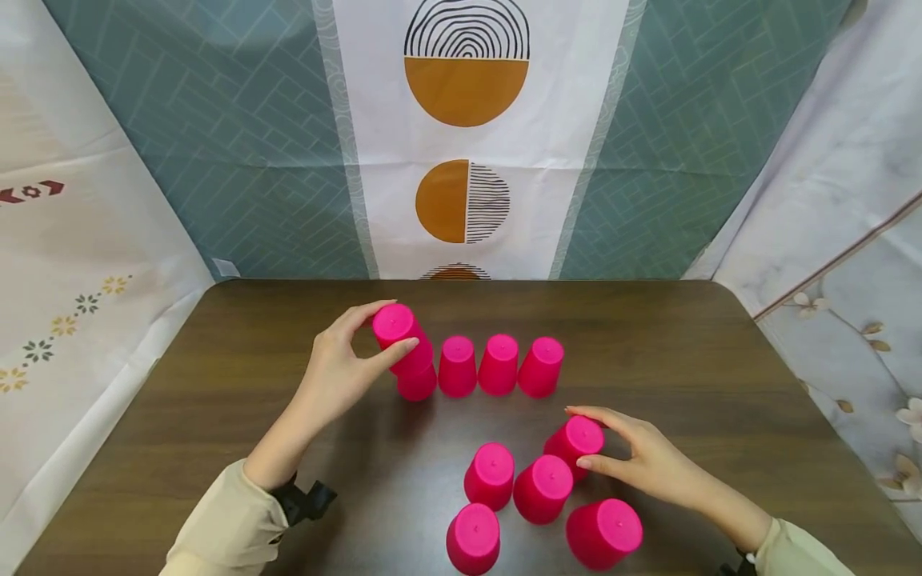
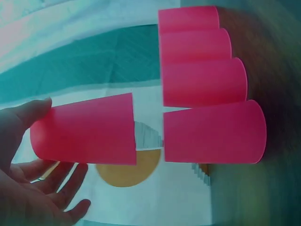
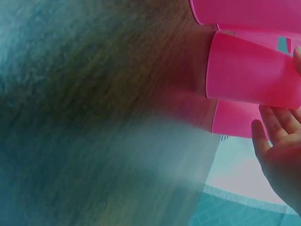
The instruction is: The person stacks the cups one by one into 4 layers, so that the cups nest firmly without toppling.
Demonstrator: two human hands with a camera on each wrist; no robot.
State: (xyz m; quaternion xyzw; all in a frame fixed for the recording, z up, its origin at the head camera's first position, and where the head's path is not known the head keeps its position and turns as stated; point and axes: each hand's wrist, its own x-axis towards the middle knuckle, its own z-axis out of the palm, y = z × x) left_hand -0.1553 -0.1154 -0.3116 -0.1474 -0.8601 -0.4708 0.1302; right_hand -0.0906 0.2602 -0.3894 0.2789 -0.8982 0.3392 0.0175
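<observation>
My left hand [image 1: 340, 364] pinches a pink plastic cup [image 2: 84, 132], mouth down, between thumb and fingers. This cup hangs over the leftmost cup [image 2: 214, 134] of a row, and the left wrist view shows a gap between the two. Three more upturned cups, among them the right end cup [image 1: 541, 368], continue that row. Lower right, my right hand [image 1: 644, 460] grips another upturned pink cup [image 3: 254, 70] by its upper part, thumb on the near side, its rim close to the tabletop. Just left of it is a similar cup [image 1: 540, 492].
Nearer the front, upturned cups stand loosely grouped: a left cup [image 1: 488, 480], a front cup [image 1: 471, 544] and a right cup [image 1: 594, 536]. All are on a dark wooden table [image 1: 288, 320]. Patterned cloths, such as the green and white cloth [image 1: 274, 120], hang behind and beside it.
</observation>
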